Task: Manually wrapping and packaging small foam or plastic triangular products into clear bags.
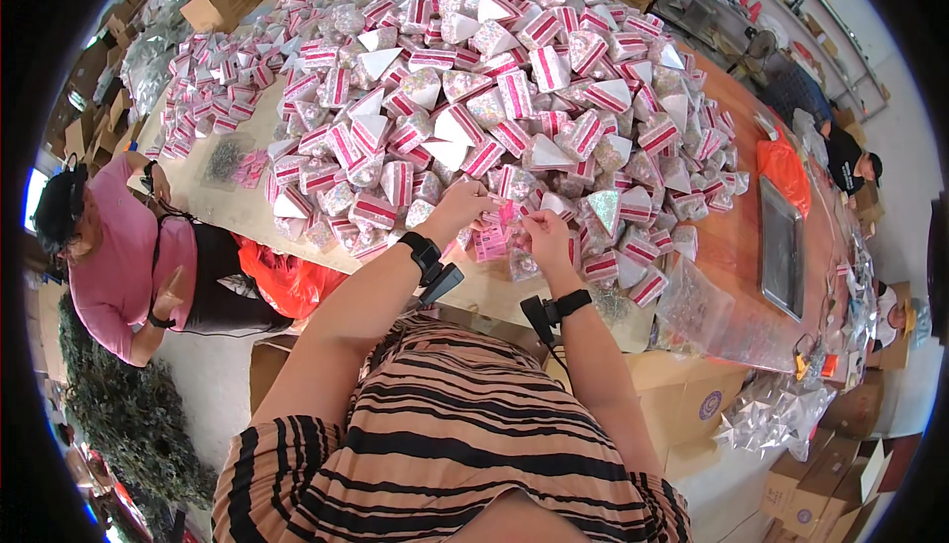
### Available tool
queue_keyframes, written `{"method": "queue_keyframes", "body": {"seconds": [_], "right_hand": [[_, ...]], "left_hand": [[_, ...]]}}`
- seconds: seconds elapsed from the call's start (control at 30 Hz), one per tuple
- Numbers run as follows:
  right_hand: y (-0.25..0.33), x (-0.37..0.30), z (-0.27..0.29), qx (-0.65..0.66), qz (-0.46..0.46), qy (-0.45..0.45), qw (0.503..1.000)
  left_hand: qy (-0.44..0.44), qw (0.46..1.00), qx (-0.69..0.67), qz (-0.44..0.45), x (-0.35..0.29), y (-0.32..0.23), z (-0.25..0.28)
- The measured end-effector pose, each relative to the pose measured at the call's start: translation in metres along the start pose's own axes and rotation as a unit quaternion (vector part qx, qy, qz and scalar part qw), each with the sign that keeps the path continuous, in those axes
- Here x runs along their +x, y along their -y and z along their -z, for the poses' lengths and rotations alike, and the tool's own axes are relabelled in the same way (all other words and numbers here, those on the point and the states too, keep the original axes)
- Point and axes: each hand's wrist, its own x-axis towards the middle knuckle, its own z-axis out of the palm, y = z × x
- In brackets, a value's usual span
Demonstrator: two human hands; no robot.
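Observation:
At the near edge of a big heap of wrapped cake-slice-shaped pieces (pixel 514 93), my two hands come close together. My left hand (pixel 465 205) is closed, its fingertips pinched beside a small bright pink piece (pixel 507 212). Across a narrow gap, my right hand (pixel 547 239) is also closed in a pinch. What either pinch holds is too small to make out. Just below the fingers lie pink printed tags (pixel 489 244). The wrapped pieces are white wedges with pink and white striped sides in clear film.
A clear bag of small dark bits (pixel 223 161) and loose pink tags (pixel 250 168) lie left. Clear plastic bags (pixel 695 301), a metal tray (pixel 781 247) and a red bag (pixel 784 169) are right. A person in pink (pixel 124 237) sits left; cardboard boxes (pixel 682 400) stand below the table edge.

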Motion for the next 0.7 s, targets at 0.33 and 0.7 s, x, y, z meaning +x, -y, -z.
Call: {"method": "queue_keyframes", "body": {"seconds": [0.33, 0.7], "right_hand": [[-0.014, 0.001, 0.005, -0.21, 0.204, -0.063, 0.954], [0.031, -0.01, -0.017, -0.28, 0.297, -0.041, 0.912]], "left_hand": [[0.011, 0.963, -0.261, 0.063, -0.001, 0.015, 0.01], [-0.048, 0.92, -0.366, 0.135, -0.004, 0.008, 0.003]]}}
